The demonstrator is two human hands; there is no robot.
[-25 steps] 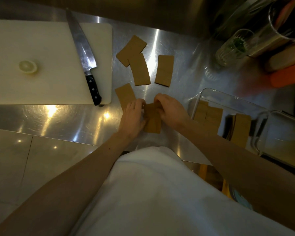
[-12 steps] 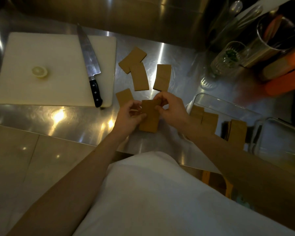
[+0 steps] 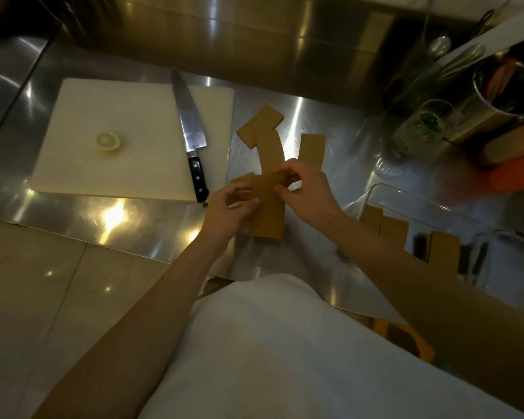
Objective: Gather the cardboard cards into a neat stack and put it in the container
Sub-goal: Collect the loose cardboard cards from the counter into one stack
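Observation:
A small stack of brown cardboard cards (image 3: 268,211) is held above the steel counter's front edge. My left hand (image 3: 229,208) grips its left side and my right hand (image 3: 307,189) pinches its top right corner. Three loose cards lie farther back: one angled (image 3: 259,124), one overlapping it (image 3: 270,151), one to the right (image 3: 312,148). Another card (image 3: 241,179) peeks out behind my left hand. A clear container (image 3: 418,204) at the right holds more cards (image 3: 389,228).
A white cutting board (image 3: 118,164) at the left carries a chef's knife (image 3: 191,137) and a lemon slice (image 3: 108,141). A glass (image 3: 418,128), a metal utensil pot (image 3: 496,104) and an orange object (image 3: 518,175) crowd the back right. A second clear container (image 3: 515,246) sits at the far right.
Both hands have lifted the gathered cards off the counter and hold them more upright. The camera has tilted, so the whole scene sits lower in the frame.

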